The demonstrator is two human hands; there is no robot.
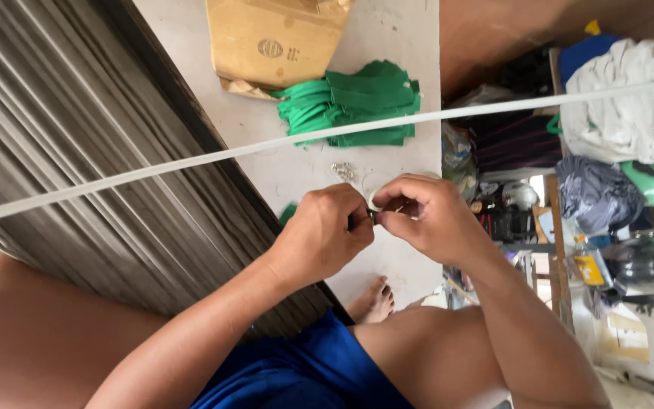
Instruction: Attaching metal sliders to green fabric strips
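My left hand (325, 233) and my right hand (425, 213) meet over a pale floor (387, 30). Together they pinch a small dark piece with a white ring-like part (373, 204) between the fingertips. A bit of green fabric (288, 213) peeks out beside my left hand. A stack of green fabric pieces (357, 102) lies farther ahead. A small heap of shiny metal bits (344, 172) rests on the floor just beyond my hands. A white band (213, 155) stretches across the whole view above them.
A cardboard box (274, 38) lies past the green stack. A corrugated dark shutter (85, 144) runs along the left. At right are a white cloth pile (630, 106), a grey bundle (596, 193) and cluttered items. My bare foot (372, 299) rests below the hands.
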